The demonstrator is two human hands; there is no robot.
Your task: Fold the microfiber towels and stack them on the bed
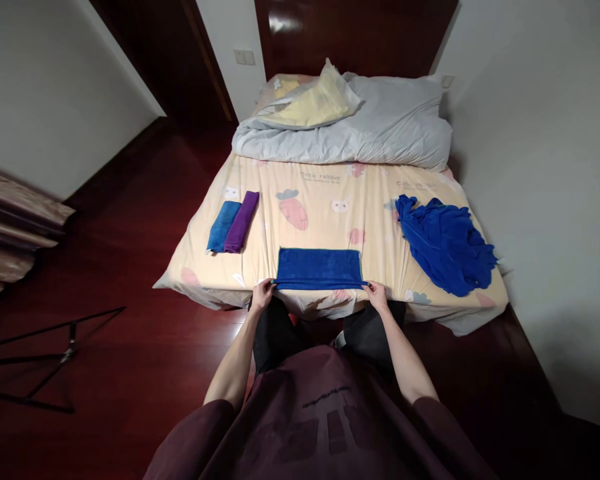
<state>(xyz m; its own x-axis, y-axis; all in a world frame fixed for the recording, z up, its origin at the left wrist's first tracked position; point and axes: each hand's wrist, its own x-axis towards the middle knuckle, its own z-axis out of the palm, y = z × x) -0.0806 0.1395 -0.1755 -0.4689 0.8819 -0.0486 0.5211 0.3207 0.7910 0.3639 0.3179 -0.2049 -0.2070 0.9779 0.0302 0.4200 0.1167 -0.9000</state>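
Observation:
A dark blue towel (320, 264) lies flat as a wide rectangle at the front edge of the bed, its near edge doubled over in a narrow strip. My left hand (263, 294) pinches the left end of that strip. At the opposite end, my right hand (377, 295) pinches the right corner. On the left side of the bed a folded blue towel (224, 227) and a folded purple towel (243, 223) rest side by side, touching. A heap of crumpled blue towels (447, 243) sits on the right; how many it holds I cannot tell.
The bed (325, 200) has a patterned cream sheet. Across its far end lies a bunched grey quilt (380, 120) with a pale yellow piece of bedding (320, 103). Black tripod legs (70, 347) stand on the floor to the left, and a curtain (15, 227) hangs beyond.

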